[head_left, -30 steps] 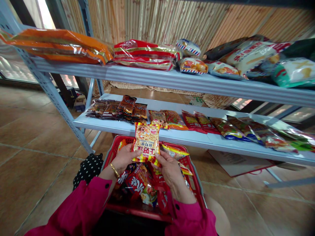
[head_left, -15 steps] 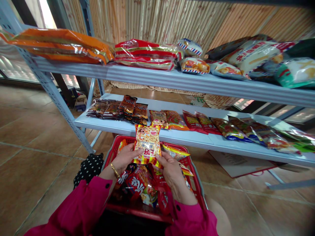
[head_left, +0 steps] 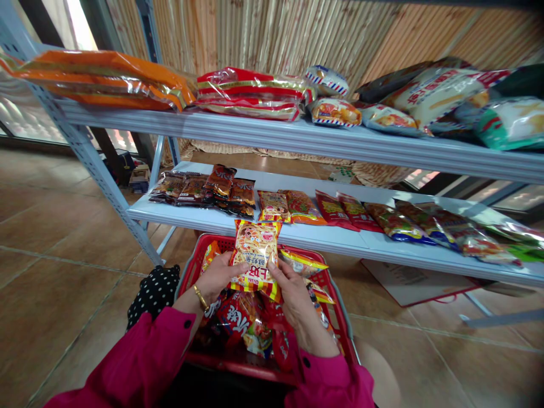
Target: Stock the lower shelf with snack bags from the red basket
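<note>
A yellow, red and white bag of prawn crackers (head_left: 257, 249) is held between my two hands, above a red basket (head_left: 238, 371). My left hand (head_left: 219, 276) grips its left edge, thumb on the front. On its right edge my right hand (head_left: 294, 289) has its thumb on the front too; the other fingers are partly hidden behind the bag. Red snack bags (head_left: 236, 317) and other colourful packets fill the basket below. A similar small yellow and red bag (head_left: 273, 206) lies on the lower shelf just beyond the held one.
The lower shelf (head_left: 335, 235) bears dark brown packets (head_left: 195, 187), red packets (head_left: 348, 211) and blue-edged packets (head_left: 399, 222). Larger orange (head_left: 106, 79) and red bags (head_left: 255, 93) lie on the upper shelf. A polka-dot cloth (head_left: 153, 292) is left of the basket.
The held bag has shifted slightly down and toward me, with both hands still on it. Its top edge is now a little farther from the lower shelf.
</note>
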